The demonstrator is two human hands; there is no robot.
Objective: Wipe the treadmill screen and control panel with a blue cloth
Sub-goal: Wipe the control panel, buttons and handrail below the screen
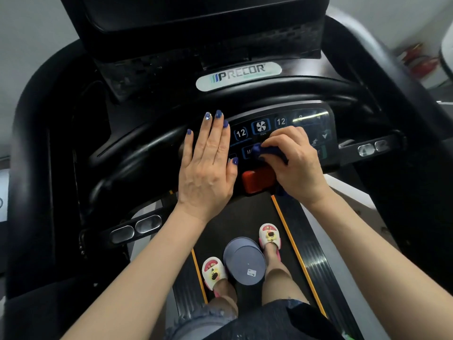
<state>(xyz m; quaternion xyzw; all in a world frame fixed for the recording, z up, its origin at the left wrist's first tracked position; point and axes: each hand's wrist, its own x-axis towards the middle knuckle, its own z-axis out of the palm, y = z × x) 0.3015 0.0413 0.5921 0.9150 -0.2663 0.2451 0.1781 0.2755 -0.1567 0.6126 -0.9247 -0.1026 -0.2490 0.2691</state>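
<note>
The treadmill's black control panel [282, 123] with lit buttons sits in the middle of the view. The dark screen [196, 11] rises above it at the top. My right hand [294, 163] grips a bunched blue cloth [269, 151] and presses it on the panel's middle buttons, just above the red stop button [257, 179]. My left hand [208, 165] lies flat with straight fingers on the panel's left part, covering the buttons there.
A curved black handlebar [269, 87] runs behind the panel. Metal grip sensors sit on the side bars at the left [136, 228] and the right [372, 148]. An upturned grey bucket [245, 262] stands on the belt between my slippered feet.
</note>
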